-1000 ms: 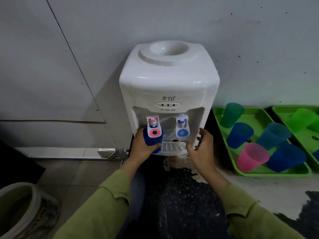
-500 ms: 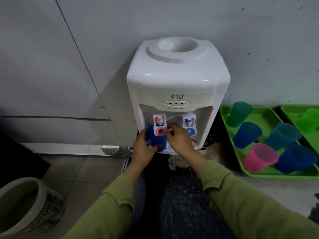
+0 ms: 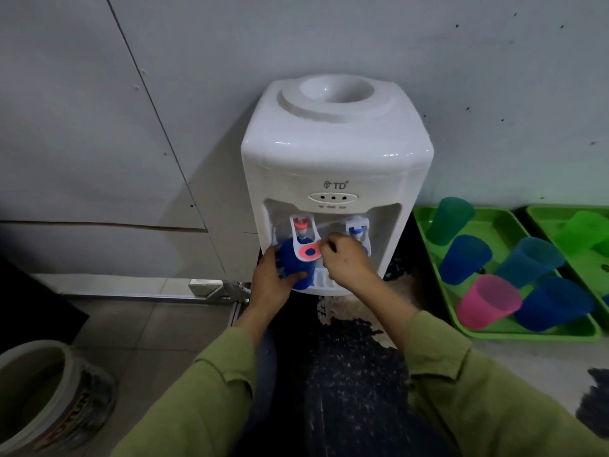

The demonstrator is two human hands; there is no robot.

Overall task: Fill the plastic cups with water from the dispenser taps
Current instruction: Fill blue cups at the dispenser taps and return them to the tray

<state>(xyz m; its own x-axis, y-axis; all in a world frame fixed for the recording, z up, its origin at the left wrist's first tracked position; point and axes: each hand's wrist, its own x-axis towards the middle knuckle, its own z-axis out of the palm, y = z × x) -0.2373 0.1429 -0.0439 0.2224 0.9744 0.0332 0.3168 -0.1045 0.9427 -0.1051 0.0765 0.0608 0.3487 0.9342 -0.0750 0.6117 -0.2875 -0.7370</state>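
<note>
A white water dispenser (image 3: pixel 336 150) stands against the wall with a red tap (image 3: pixel 304 240) on the left and a blue tap (image 3: pixel 357 230) on the right. My left hand (image 3: pixel 272 280) grips a blue plastic cup (image 3: pixel 295 265) under the red tap, over the drip tray. My right hand (image 3: pixel 346 258) pinches the red tap's lever, which is tilted out over the cup. No water stream is visible.
Right of the dispenser, a green tray (image 3: pixel 501 331) holds several cups in green, blue, teal and pink. A second green tray (image 3: pixel 566 219) lies at the far right. A bucket (image 3: pixel 49 394) stands at the lower left on the tiled floor.
My right hand left the dispenser's right side and moved to the red tap lever, which now tilts outward. My left hand keeps the blue cup under that tap.
</note>
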